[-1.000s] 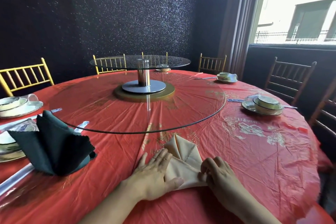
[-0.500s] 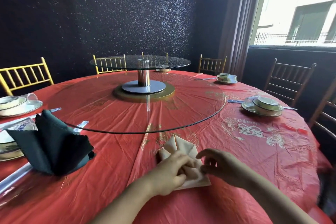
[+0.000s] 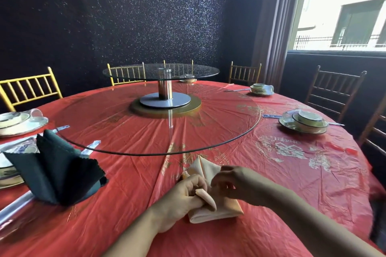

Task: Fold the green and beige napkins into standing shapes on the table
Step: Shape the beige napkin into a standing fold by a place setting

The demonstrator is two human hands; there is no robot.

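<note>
Your left hand, in the lower middle of the frame, is clenched round a rolled fold of the beige napkin, with the fingers curled over the roll. Your right hand sits just to the right of it, above the same napkin, with its fingers bent down toward the cloth. They are blurred, so you cannot tell whether they pinch the fabric or only hover at it.

The beige napkin lies on the red tablecloth near the closest edge of the round table, just this side of the rim of the big glass turntable. Its pointed end tilts up toward the turntable, and a flat folded part rests on the cloth under your right wrist.

The green napkin stands upright at the left of the frame, with its folds fanned out. Its base is at a plate on the left edge, but whether it rests on the plate or on the cloth is not clear.

A smaller glass shelf rises on a metal post from the middle of the turntable. Plate-and-bowl settings sit at the right, the upper right and the far left. Gold chairs line the far side, and a bright window fills the upper right corner.
</note>
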